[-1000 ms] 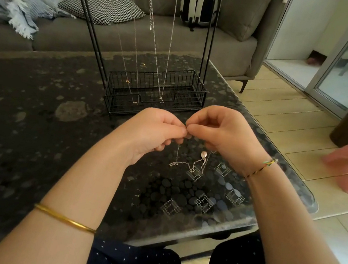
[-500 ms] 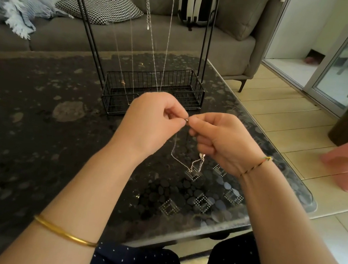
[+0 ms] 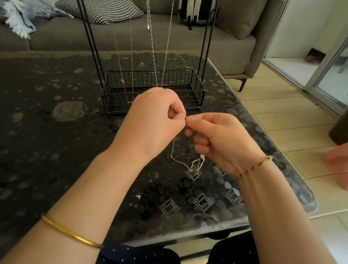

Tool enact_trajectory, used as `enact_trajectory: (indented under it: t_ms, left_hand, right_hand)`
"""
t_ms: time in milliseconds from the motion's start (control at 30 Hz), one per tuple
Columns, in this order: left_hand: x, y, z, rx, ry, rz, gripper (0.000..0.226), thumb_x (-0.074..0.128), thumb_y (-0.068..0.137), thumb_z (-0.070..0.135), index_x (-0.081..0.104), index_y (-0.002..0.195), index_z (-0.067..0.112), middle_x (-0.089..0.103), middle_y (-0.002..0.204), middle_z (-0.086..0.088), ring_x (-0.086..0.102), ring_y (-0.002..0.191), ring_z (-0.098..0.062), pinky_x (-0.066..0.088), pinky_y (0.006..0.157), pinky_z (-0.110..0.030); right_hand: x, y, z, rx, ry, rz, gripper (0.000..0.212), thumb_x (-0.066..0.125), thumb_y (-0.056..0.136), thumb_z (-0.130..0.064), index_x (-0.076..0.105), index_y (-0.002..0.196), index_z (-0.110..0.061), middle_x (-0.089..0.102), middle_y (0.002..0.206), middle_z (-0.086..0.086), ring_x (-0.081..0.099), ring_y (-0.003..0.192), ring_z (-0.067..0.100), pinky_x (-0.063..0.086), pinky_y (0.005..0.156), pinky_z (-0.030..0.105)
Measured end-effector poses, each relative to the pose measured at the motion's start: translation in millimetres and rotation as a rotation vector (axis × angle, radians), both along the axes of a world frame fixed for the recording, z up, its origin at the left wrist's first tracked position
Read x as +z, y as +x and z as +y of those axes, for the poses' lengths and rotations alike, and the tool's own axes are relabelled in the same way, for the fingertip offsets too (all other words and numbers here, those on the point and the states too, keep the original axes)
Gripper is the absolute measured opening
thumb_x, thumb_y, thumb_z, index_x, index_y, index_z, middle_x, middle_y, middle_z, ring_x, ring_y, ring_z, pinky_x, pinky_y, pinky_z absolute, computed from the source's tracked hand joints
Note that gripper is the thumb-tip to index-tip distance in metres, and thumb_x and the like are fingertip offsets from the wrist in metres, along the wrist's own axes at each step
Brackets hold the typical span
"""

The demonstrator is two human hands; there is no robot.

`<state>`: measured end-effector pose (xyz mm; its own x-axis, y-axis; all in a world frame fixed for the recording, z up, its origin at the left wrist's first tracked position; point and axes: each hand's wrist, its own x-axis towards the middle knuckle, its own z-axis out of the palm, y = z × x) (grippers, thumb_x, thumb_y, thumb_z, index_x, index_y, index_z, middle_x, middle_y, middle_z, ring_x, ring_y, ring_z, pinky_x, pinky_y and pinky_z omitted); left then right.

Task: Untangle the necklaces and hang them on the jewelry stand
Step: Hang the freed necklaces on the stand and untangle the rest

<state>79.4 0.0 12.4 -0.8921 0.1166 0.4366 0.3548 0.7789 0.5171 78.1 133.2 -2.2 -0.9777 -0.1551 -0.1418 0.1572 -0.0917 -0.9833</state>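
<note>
A thin silver necklace (image 3: 183,162) hangs in a slack loop below the two hands, its lowest part resting on the dark patterned glass table (image 3: 31,132). Its upper ends rise into the pinch point where the hands meet. The left hand (image 3: 154,122) has thumb and forefinger pressed together on one end of the chain; the right hand (image 3: 219,141) pinches the other end likewise, its remaining fingers curled into the palm. The fingertips of the two hands nearly touch (the clasp between them is too small to make out). Beyond the hands stands the black wire jewelry stand (image 3: 152,87), with several chains (image 3: 153,37) hanging over its basket; its top is cut off by the frame edge.
</note>
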Motion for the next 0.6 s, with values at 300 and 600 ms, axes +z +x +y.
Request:
enact_trajectory:
  t_ms: [300,600]
  left_hand:
    - [2.0,1.6,0.2,-0.022,-0.020,0.012,0.012,0.060,0.084,0.011,0.069,0.077,0.017,0.053,0.075,0.012,0.048,0.064,0.000,0.038,0.067,-0.007]
    - [1.7,-0.5,0.4,-0.045,-0.116,0.074,0.014,0.059,0.085,0.008,0.070,0.078,0.013,0.054,0.082,0.009,0.048,0.072,-0.003,0.038,0.066,-0.009]
  right_hand:
    - [-1.0,0.5,-0.7,-0.015,0.031,0.045,0.020,0.051,0.092,-0.003,0.059,0.073,-0.003,0.047,0.059,0.004,0.030,0.045,0.007,0.025,0.040,0.016]
    - [-1.3,1.4,-1.8,-0.039,0.107,0.082,0.021,0.052,0.092,-0.004,0.060,0.073,-0.003,0.049,0.059,0.004,0.034,0.044,0.006,0.030,0.039,0.014]
